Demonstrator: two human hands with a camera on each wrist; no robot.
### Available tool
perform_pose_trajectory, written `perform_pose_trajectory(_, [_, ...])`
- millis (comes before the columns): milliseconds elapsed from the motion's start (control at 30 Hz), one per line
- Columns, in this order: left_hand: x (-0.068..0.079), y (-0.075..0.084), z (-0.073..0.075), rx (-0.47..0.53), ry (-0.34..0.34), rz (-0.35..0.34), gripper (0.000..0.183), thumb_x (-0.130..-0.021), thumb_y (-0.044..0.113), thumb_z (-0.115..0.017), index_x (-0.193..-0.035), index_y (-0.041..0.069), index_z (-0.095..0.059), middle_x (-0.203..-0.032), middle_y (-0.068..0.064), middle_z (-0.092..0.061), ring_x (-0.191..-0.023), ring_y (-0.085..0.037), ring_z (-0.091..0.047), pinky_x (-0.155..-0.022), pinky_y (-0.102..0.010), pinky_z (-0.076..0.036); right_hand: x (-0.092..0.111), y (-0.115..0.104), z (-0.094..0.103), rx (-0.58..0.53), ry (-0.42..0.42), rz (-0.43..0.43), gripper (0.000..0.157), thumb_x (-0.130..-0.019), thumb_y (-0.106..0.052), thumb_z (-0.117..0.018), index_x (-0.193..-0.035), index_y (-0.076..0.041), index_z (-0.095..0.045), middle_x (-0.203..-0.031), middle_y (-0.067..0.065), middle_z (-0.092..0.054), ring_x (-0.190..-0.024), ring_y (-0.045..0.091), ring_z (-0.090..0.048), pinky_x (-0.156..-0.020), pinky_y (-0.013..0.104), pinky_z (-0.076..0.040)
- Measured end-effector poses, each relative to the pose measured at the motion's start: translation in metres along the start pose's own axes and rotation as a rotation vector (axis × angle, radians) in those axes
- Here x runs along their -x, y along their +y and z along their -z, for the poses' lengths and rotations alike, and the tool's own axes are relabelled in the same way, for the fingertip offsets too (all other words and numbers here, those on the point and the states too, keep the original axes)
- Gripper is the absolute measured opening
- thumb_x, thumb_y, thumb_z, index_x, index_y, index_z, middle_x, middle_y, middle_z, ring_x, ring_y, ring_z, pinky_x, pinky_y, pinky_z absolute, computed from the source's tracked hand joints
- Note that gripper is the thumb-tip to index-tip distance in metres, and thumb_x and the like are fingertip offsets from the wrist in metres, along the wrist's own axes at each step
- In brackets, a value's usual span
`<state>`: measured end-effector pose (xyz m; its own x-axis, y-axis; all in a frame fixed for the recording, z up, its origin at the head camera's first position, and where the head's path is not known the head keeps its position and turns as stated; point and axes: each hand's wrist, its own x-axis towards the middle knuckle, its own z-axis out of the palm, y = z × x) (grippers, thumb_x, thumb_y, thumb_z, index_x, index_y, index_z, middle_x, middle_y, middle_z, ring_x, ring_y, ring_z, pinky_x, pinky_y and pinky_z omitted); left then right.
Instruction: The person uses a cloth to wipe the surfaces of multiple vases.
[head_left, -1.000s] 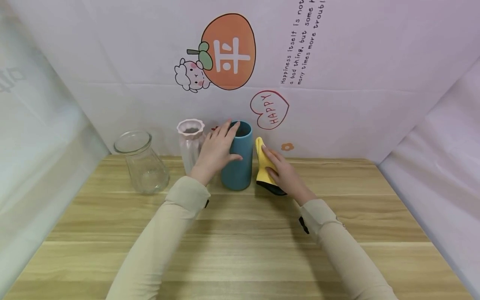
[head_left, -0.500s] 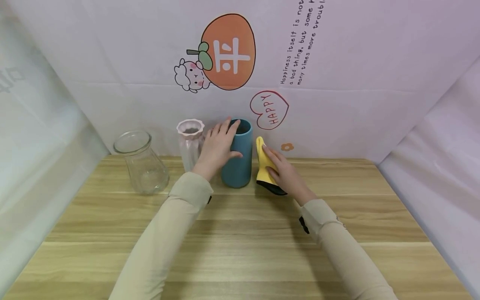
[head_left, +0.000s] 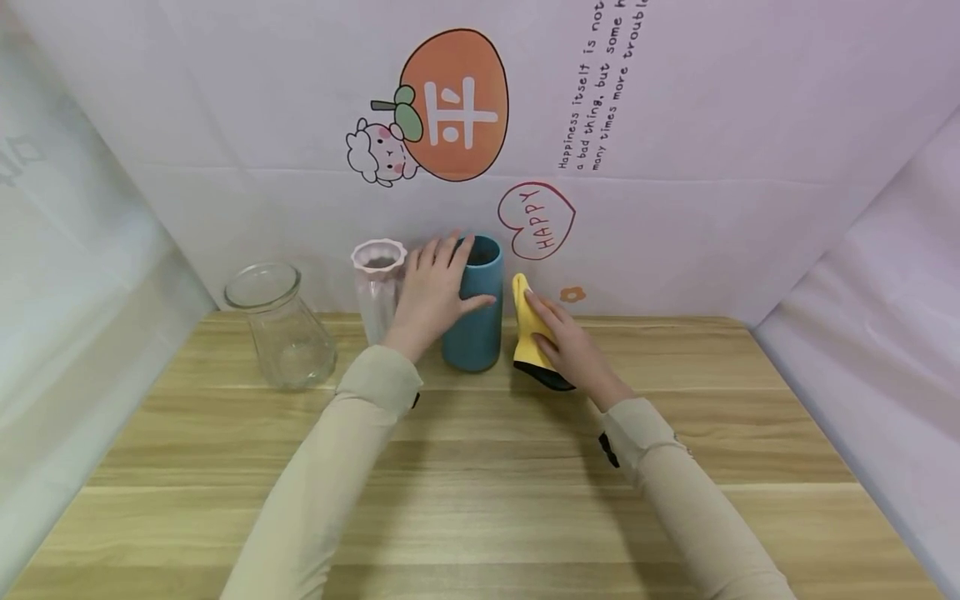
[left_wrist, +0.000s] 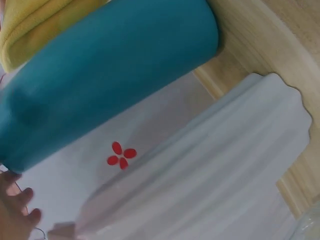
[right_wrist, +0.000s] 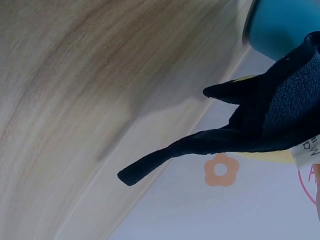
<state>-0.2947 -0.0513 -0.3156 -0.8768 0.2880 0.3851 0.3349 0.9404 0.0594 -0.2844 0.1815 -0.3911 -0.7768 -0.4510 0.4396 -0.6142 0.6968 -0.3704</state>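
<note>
In the head view a tall blue cylindrical vase stands upright near the back wall. My left hand is at its upper left side, fingers spread around the rim, the straight thumb across its front. The left wrist view shows several left fingertips beside the vase's top end. To the right, my right hand grips a yellow folded cloth with a dark lower edge. Close up in the right wrist view, the cloth's dark fuzzy side and a white tag show; most right fingers are hidden.
A pale ribbed vase stands left of the blue one, partly behind my left hand. Farther left is a clear glass vase. All stand on a wood-grain table against a printed white sheet.
The blue vase has shifted slightly back toward the wall with my left hand. My left thumb has straightened outward. The right hand and yellow cloth have stayed in place.
</note>
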Motion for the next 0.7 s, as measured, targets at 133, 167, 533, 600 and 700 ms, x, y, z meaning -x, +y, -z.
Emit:
perform_pose_trajectory(133, [0.004, -0.011, 0.003, 0.025, 0.203, -0.007, 0.067, -0.091, 0.054, -0.053, -0.14, 0.009, -0.046, -0.141, -0.01, -0.052, -0.133, -0.029, -0.044, -0.113, -0.048, -0.032, 0.0, -0.002, 0.002, 0.001, 0.007, -0.003, 0.064, -0.092, -0.006, -0.06, -0.149, -0.013, -0.032, -0.14, 0.021, -0.047, -0.119, 0.04, -0.055, -0.098, 0.052, -0.048])
perform_pose_trajectory(167, [0.006, -0.015, 0.004, 0.027, 0.258, 0.001, 0.062, -0.092, 0.051, -0.053, -0.137, 0.009, -0.049, -0.138, -0.01, -0.055, -0.131, -0.029, -0.046, -0.113, -0.047, -0.033, 0.0, -0.002, 0.002, 0.0, 0.007, -0.005, 0.064, -0.092, -0.006, -0.06, -0.149, -0.013, -0.032, -0.14, 0.021, -0.046, -0.12, 0.04, -0.055, -0.098, 0.052, -0.048])
perform_pose_trajectory(533, [0.023, -0.057, 0.021, 0.106, 0.22, 0.243, 0.068, -0.088, 0.049, -0.061, -0.139, 0.007, -0.044, -0.141, -0.018, -0.046, -0.135, -0.038, -0.037, -0.114, -0.056, -0.023, 0.001, -0.004, 0.003, 0.011, 0.011, 0.005, 0.065, -0.092, -0.006, -0.06, -0.149, -0.013, -0.031, -0.141, 0.02, -0.046, -0.12, 0.04, -0.055, -0.098, 0.052, -0.048])
perform_pose_trajectory(600, [0.025, -0.063, 0.021, 0.122, 0.176, 0.275, 0.073, -0.086, 0.052, -0.061, -0.141, 0.008, -0.042, -0.143, -0.018, -0.043, -0.136, -0.039, -0.034, -0.114, -0.057, -0.021, 0.0, -0.005, 0.003, 0.007, 0.011, 0.009, 0.065, -0.092, -0.005, -0.06, -0.149, -0.013, -0.031, -0.14, 0.02, -0.046, -0.12, 0.039, -0.055, -0.098, 0.052, -0.047])
perform_pose_trajectory(700, [0.028, -0.068, 0.02, 0.125, 0.16, 0.289, 0.074, -0.085, 0.053, -0.063, -0.14, 0.009, -0.042, -0.142, -0.018, -0.044, -0.135, -0.04, -0.035, -0.113, -0.059, -0.023, 0.0, -0.006, 0.002, 0.008, 0.012, 0.015, 0.065, -0.092, -0.006, -0.06, -0.149, -0.013, -0.031, -0.14, 0.019, -0.047, -0.12, 0.039, -0.055, -0.099, 0.052, -0.047])
